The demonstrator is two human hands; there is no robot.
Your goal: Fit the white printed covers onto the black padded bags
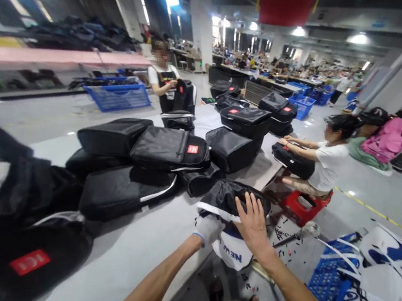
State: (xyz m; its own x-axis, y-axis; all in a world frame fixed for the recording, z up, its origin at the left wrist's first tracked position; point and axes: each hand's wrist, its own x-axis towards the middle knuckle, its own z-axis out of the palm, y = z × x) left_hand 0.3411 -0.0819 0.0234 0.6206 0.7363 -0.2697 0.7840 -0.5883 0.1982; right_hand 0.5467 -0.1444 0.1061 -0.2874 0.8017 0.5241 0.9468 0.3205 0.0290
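A black backpack with white trim and a white lower panel lettered "NEW" lies at the table's near edge, partly hanging over it. My left hand, in a pale glove, is closed at its white-trimmed edge; its fingertips are hard to see. My right hand is bare and rests on the black fabric with fingers spread. Just beyond lies another black backpack with a red label, stacked on others.
Several black backpacks cover the white table, including a large one at left. One co-worker stands at the far side; another sits at right on a red stool. A blue crate and white panels lie lower right.
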